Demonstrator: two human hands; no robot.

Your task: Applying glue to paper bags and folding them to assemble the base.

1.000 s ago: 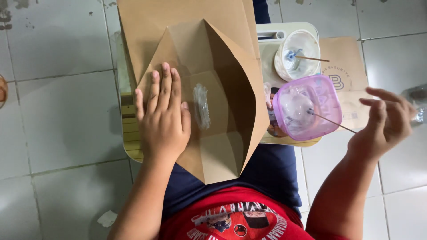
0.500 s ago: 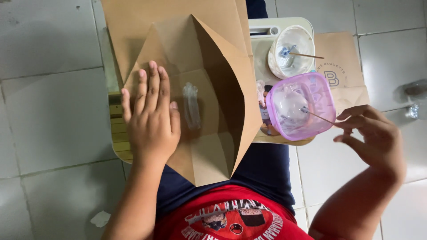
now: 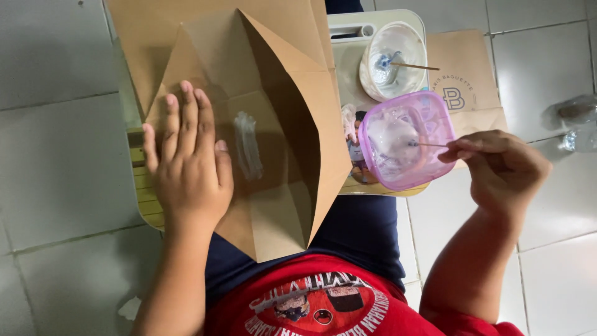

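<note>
Two hands are in view, both the person's own. One folded brown paper sheet [image 3: 261, 124] lies across a small lap table [image 3: 144, 199]; one white smear of paste [image 3: 247, 145] marks its centre panel. Two containers stand to the right: one purple-rimmed plastic tub [image 3: 407, 149] and one white bowl [image 3: 393, 61]. Two thin sticks are counted, one stick [image 3: 429, 145] reaching into the tub, a second stick [image 3: 415, 66] resting in the bowl. One flat brown paper bag [image 3: 463, 74] lies under the containers.

The sheet's top edge is cut off by the frame. The tub's contents are pale and cloudy and cannot be identified. A clear object at the right edge is blurred. Most of the table is covered.

The left hand [image 3: 186, 168] lies palm down on the sheet's left panel, fingers straight and close together, thumb beside the paste. The right hand [image 3: 500, 165] is curled beside the tub, thumb and forefinger pinching the stick's outer end, wrist bent inward.
</note>
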